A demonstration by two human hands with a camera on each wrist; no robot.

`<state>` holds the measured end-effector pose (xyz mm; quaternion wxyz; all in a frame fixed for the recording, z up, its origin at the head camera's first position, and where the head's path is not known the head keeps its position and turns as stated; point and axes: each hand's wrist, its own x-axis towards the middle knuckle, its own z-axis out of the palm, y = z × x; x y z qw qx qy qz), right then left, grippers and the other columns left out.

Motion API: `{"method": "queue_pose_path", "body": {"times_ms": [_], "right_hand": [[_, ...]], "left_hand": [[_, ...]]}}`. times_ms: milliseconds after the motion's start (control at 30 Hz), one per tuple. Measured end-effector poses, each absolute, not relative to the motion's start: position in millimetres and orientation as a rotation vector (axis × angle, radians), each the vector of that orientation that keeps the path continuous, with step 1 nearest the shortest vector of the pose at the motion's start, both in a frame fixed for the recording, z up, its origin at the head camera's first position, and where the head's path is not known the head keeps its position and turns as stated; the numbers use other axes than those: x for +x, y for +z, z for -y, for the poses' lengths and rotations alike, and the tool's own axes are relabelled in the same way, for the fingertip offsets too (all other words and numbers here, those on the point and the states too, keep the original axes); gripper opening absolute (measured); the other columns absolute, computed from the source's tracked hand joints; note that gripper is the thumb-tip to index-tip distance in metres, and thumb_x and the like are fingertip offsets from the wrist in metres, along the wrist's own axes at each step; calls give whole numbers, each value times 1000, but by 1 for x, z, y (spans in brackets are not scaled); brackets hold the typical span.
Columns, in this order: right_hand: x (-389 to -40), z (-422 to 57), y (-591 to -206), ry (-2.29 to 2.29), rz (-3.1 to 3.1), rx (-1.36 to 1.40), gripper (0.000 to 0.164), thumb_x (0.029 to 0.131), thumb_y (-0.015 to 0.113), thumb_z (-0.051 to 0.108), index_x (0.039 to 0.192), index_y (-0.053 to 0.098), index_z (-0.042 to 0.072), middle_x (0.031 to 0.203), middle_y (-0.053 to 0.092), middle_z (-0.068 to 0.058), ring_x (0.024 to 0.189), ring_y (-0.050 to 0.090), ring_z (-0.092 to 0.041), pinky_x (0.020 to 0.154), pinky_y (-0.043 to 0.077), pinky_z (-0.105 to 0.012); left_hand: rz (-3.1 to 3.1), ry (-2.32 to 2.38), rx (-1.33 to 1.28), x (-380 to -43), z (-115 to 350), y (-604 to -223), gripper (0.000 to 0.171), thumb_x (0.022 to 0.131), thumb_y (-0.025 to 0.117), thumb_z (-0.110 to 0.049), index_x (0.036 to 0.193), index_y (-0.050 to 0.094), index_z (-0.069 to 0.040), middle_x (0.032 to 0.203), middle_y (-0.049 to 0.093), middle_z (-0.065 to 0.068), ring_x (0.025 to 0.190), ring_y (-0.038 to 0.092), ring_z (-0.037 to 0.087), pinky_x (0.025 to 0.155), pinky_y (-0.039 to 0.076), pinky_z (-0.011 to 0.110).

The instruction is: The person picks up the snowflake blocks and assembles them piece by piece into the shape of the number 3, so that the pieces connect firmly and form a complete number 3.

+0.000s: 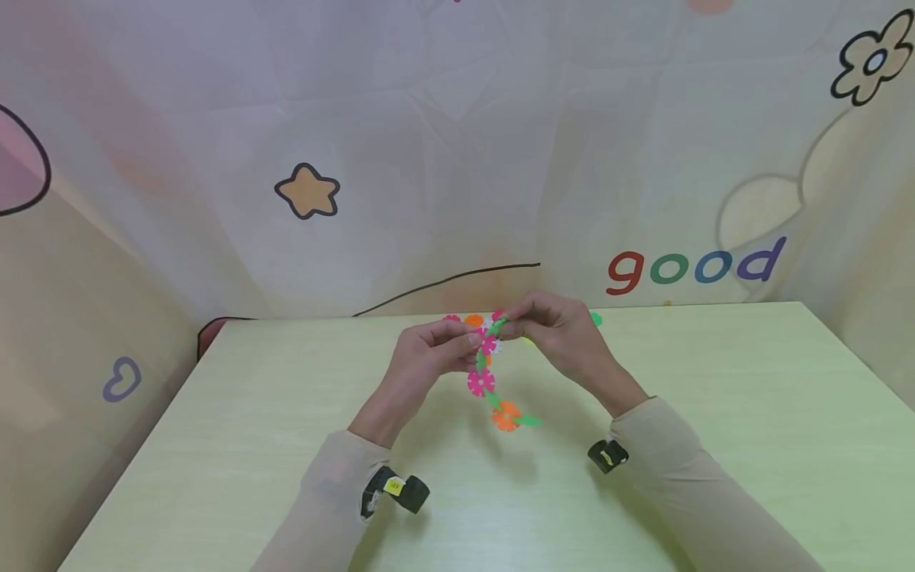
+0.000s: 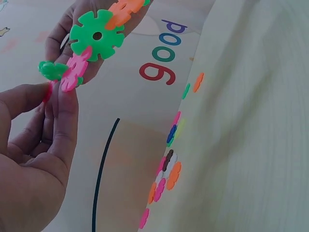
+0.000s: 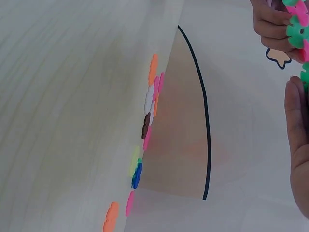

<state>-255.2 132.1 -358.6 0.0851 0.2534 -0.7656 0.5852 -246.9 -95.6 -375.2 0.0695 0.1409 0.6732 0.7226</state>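
Note:
Notched plastic snowflake discs, joined edge to edge into a chain, hang between the hands above the table. The chain's lower part has a pink disc (image 1: pixel 481 383) and an orange disc (image 1: pixel 507 416), with green ones between and at the end. My left hand (image 1: pixel 427 355) pinches a pink disc near the top between thumb and fingers. At the top end, a green disc (image 1: pixel 495 326) is pinched by my right hand (image 1: pixel 565 330). The left wrist view shows a large green disc (image 2: pixel 106 40) face-on; in the right wrist view the chain is partly cut off.
Loose discs lie along the table's far edge, among them orange (image 2: pixel 198 82), dark blue (image 2: pixel 172 133), brown (image 3: pixel 146 126) and white (image 3: pixel 148 99) ones. The pale table (image 1: pixel 236 445) meets a printed cloth backdrop (image 1: pixel 429 159). Each sleeve carries a black wrist camera (image 1: pixel 608 456).

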Motion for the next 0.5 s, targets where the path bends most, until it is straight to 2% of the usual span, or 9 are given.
{"method": "queue_pose_path", "body": {"times_ms": [267, 367, 500], "right_hand": [[-259, -135, -358, 1737, 2322, 799, 17, 92, 79, -5, 108, 79, 2, 100, 78, -12, 94, 76, -38, 89, 62, -32], [-262, -135, -357, 1679, 2377, 823, 19, 93, 79, -4, 112, 79, 1, 101, 78, -13, 95, 76, -37, 88, 62, -32], [-267, -135, -353, 1589, 2438, 871, 21, 94, 79, 0, 115, 79, 2, 103, 78, -9, 90, 76, -27, 87, 62, -32]], "left_hand": [[-2018, 2177, 459, -247, 94, -378, 15, 100, 74, -8, 110, 75, 3, 100, 73, 10, 83, 74, 21, 89, 64, 41], [-2037, 2170, 460, -247, 95, -378, 16, 100, 73, -6, 112, 76, 4, 102, 74, 11, 83, 74, 21, 88, 64, 41], [-2071, 2149, 449, -247, 97, -377, 19, 100, 74, -8, 114, 75, 4, 103, 75, 12, 87, 75, 22, 89, 63, 41]]}}
